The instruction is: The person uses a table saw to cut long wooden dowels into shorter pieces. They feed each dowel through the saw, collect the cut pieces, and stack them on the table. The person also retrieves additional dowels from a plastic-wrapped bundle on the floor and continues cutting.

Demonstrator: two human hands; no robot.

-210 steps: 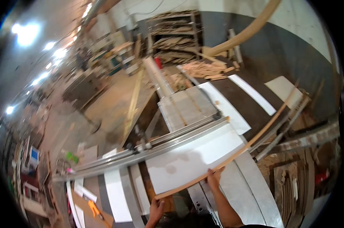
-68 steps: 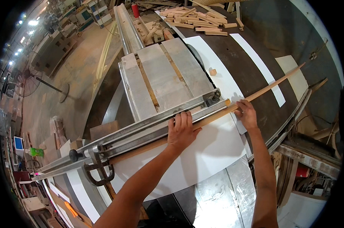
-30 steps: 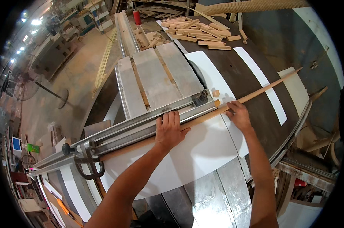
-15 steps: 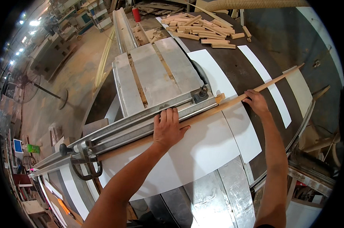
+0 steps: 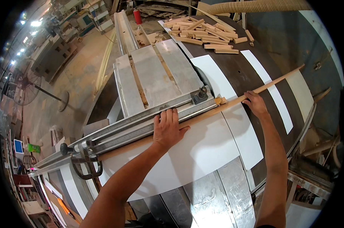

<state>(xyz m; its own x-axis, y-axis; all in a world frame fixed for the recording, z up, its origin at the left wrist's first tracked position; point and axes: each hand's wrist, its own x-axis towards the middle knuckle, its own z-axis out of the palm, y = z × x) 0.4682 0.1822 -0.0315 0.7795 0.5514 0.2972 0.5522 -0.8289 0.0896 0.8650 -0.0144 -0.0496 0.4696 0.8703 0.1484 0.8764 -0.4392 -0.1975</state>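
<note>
Bright lamps (image 5: 36,23) upper left, glare on metal tabletop (image 5: 212,201), shadowed white panel (image 5: 187,155), fisheye-bent edges

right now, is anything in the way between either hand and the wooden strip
Nothing visible: the right hand touches the wooden strip directly, and the left hand's thumb appears to rest on its near edge. The left fingers lie across the metal rail alongside, but it doesn't separate that thumb from the strip.
</note>
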